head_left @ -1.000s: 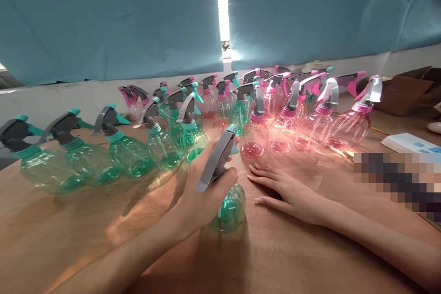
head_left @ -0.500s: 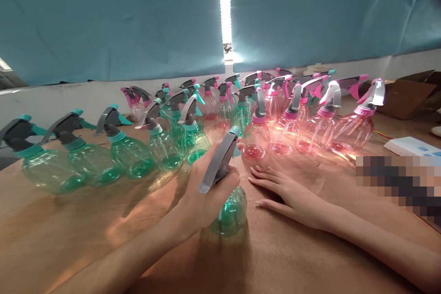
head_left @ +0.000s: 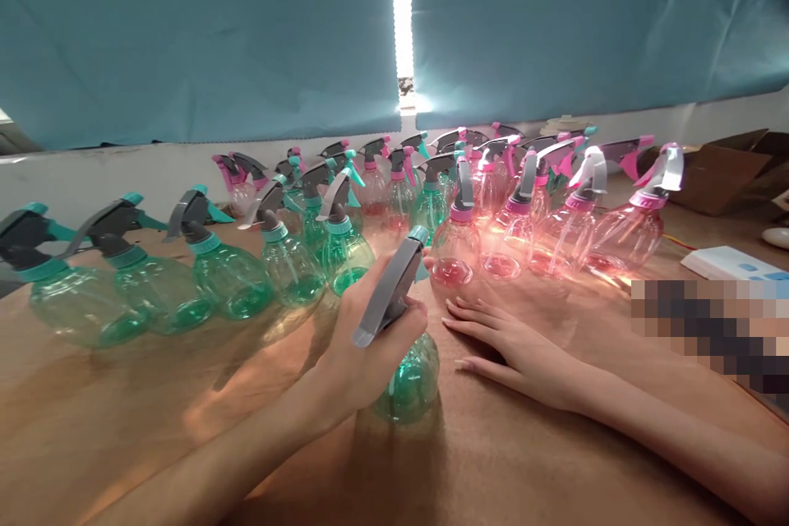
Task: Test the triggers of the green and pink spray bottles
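My left hand (head_left: 370, 337) is wrapped round the neck of a green spray bottle (head_left: 412, 385), whose grey head with a teal nozzle rises above the fingers. The bottle stands on the wooden table, and its collar is hidden by my grip. My right hand (head_left: 514, 345) lies flat on the tabletop with its fingers spread, holding nothing. Just beyond its fingertips stands a pink spray bottle (head_left: 454, 251). Another green spray bottle (head_left: 347, 251) is close behind my left hand.
Several green spray bottles (head_left: 231, 279) form a row on the left. Several pink ones (head_left: 564, 234) stand to the right, with mixed colours behind. At far right are a cardboard box (head_left: 718, 177) and a white device (head_left: 733, 261). A bright light strip (head_left: 403, 16) hangs ahead.
The view has shifted very slightly, so the bottles and table sit a little further left. My left hand keeps its hold on the green bottle, and my right hand rests in place.
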Tool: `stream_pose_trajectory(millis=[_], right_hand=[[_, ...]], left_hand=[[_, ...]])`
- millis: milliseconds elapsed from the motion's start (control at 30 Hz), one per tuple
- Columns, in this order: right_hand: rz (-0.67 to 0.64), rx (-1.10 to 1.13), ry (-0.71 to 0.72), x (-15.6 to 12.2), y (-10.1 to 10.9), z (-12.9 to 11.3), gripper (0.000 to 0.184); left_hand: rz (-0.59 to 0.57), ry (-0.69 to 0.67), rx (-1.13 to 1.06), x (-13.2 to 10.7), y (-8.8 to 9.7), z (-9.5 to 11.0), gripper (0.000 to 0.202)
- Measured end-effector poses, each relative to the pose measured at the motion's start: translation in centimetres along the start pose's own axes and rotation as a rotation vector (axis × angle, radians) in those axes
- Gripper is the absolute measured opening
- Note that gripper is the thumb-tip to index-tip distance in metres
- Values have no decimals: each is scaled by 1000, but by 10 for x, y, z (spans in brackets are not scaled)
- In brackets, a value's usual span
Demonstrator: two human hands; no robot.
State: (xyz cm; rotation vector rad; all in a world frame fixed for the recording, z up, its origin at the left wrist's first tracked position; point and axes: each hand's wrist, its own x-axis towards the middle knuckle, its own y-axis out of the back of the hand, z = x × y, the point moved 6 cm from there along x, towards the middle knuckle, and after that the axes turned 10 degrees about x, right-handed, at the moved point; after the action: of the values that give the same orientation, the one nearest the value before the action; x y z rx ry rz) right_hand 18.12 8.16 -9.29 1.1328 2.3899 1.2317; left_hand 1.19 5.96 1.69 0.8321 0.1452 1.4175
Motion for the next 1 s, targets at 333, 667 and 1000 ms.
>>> stream_pose_trajectory(millis=[333, 667, 1000], right_hand=[[-14, -29, -2, 0, 0, 0, 62], [-25, -43, -3, 0, -1, -1, 62], [-21, -30, -5, 0, -1, 2, 62]], left_hand=[[-5, -14, -14, 1, -1, -2, 32], [-13, -15, -9, 1, -1, -1, 25], [-46, 3, -23, 3, 2, 4, 9]])
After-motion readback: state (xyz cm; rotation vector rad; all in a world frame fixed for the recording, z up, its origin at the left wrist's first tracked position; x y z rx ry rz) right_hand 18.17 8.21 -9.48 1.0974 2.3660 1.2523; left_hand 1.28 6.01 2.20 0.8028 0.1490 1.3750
